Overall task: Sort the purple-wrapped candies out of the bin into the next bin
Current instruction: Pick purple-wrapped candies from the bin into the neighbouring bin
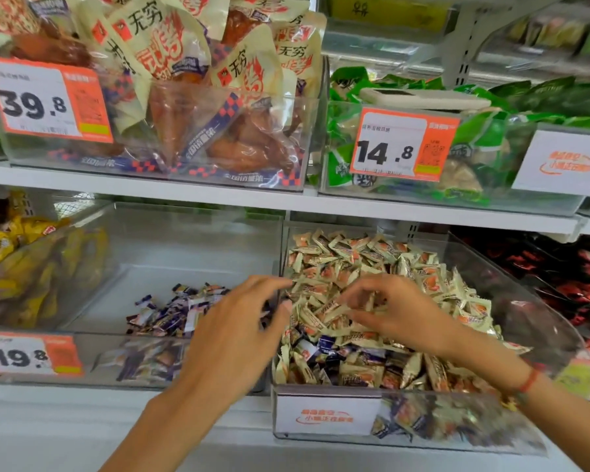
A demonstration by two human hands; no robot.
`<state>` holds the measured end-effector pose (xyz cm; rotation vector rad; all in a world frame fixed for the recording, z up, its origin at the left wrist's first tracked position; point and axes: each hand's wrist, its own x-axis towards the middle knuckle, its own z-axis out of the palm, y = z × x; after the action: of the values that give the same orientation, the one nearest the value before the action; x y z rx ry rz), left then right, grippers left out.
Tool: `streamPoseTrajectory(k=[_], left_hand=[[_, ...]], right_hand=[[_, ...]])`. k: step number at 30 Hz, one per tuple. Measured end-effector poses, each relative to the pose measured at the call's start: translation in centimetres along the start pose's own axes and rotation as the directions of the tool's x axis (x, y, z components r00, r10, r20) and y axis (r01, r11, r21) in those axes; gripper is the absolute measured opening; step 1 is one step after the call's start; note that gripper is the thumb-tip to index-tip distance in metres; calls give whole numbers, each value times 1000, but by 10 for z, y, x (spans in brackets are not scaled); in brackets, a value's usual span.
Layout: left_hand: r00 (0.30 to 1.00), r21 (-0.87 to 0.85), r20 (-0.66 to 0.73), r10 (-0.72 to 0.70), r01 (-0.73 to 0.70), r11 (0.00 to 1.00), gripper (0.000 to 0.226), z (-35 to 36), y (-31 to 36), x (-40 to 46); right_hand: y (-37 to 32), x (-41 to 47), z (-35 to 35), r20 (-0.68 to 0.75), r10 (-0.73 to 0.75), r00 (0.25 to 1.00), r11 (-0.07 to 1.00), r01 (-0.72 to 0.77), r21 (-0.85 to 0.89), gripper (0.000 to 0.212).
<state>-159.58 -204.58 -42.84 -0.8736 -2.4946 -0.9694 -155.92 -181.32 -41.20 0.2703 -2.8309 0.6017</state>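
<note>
Two clear bins sit side by side on the lower shelf (218, 413) in front of you.

Right bin (324, 396): heaped with cream-wrapped candies (372, 264). A cluster of purple-wrapped candies (331, 349) shows among them near the front, below your right hand. A white label with orange writing (326, 417) is on its front wall.

Left bin (171, 233): mostly bare floor, with a small pile of sorted purple candies (171, 310) toward its front right. A 19.8 price tag (28, 356) is fixed to its front.

Your left hand (239, 332) hovers over the wall between the two bins, fingers spread and loosely bent, tips reaching toward the cream heap; nothing visible in it.

Your right hand (392, 308) is over the middle of the right bin, thumb and fingers drawn together on the wrappers at the top of the heap. Which wrapper it pinches, and of which colour, you cannot tell. A red bracelet (528, 381) is on that wrist.

Neighbours: a bin of yellow packets (31, 264) to the far left, red-and-black packets (559, 274) to the far right. On the upper shelf, bagged roast snacks (191, 107) with a 39.8 tag (45, 100), and green packets (484, 131) with a 14.8 tag (402, 144).
</note>
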Motion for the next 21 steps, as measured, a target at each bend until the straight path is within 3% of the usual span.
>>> streamPoseTrajectory(k=[2,4,7,11,14,21], left_hand=[[996,75,51,69,-73,995,38,12,4,1],[995,102,62,76,-82,991,41,20,2,3],[994,165,37,103,-107,980,40,27,0,4],[967,162,-20,255,-248,955,39,33,29,5],[925,124,97,368,-379,917,35,46,60,18],[869,170,420,263,-359,918,50,93,41,70]], right_hand=[[12,-17,-5,206,19,978,960,40,-277,33],[20,-26,-3,271,16,962,914,96,-395,44],[27,-24,-5,123,-29,992,897,80,-434,31],[46,-16,-17,-133,42,990,897,-96,-431,19],[54,-18,-13,-205,121,971,910,-191,-368,19],[63,-10,-26,-386,229,894,861,-371,-348,20]])
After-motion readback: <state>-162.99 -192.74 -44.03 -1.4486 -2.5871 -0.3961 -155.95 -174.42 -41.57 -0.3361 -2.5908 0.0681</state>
